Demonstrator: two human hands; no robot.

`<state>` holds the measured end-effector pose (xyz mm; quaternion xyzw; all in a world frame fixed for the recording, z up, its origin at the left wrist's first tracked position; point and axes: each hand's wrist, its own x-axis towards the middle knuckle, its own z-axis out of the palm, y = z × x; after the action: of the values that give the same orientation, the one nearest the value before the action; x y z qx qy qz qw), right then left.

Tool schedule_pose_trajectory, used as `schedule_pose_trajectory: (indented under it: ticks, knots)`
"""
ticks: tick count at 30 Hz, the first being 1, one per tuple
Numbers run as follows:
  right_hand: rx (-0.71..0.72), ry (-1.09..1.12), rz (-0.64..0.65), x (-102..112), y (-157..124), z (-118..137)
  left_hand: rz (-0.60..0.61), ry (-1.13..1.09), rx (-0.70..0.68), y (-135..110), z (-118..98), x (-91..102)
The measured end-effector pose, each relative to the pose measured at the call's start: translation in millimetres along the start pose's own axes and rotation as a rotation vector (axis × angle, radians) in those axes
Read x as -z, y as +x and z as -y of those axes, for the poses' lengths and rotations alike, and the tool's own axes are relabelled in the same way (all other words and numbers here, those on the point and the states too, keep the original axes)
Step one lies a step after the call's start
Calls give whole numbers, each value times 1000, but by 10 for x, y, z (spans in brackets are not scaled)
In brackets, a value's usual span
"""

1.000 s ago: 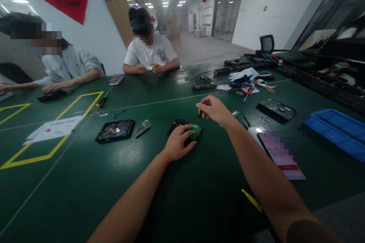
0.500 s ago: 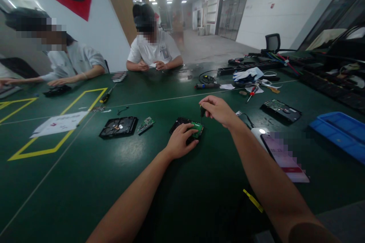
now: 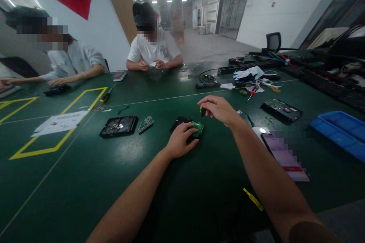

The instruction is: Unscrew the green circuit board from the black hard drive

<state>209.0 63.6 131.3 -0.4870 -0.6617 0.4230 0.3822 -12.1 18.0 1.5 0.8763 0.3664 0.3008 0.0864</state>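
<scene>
A black hard drive [image 3: 180, 123] with a green circuit board [image 3: 197, 127] on top lies on the green table. My left hand [image 3: 180, 141] presses down on it, fingers curled over the drive's near side. My right hand [image 3: 218, 109] is closed around the handle of a small screwdriver [image 3: 202, 112], held upright with its tip down on the green board.
A second opened drive [image 3: 119, 126] and a loose circuit board [image 3: 146, 123] lie to the left. A phone [image 3: 285, 156], a blue tray [image 3: 340, 129] and another drive [image 3: 281, 109] are on the right. Two other people sit across the table. A yellow tool [image 3: 252, 199] lies near me.
Hardly anything differs. My right hand stays on the screwdriver over the board with a slight turn of the fingers, and my left hand keeps its hold on the drive.
</scene>
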Motion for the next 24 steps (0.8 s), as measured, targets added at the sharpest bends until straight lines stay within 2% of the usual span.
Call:
schedule_pose_trajectory:
  ticks: [9,15,18,22,24]
  knots:
    - [7,22,-11,-44,-12,-7,3,5,16,-14,13,-1]
    - [-53,106,-40,-62,22,-44,5,-1,15,-23,21,-6]
    - [-3,48,-49,-29,26,-59,12,0,15,-22,15,-1]
    - [142,-35,-21,6,21,-85,13,8,13,-21,10,5]
    - [150,-23,-6,6,11,-82,7,8,14,-23,12,6]
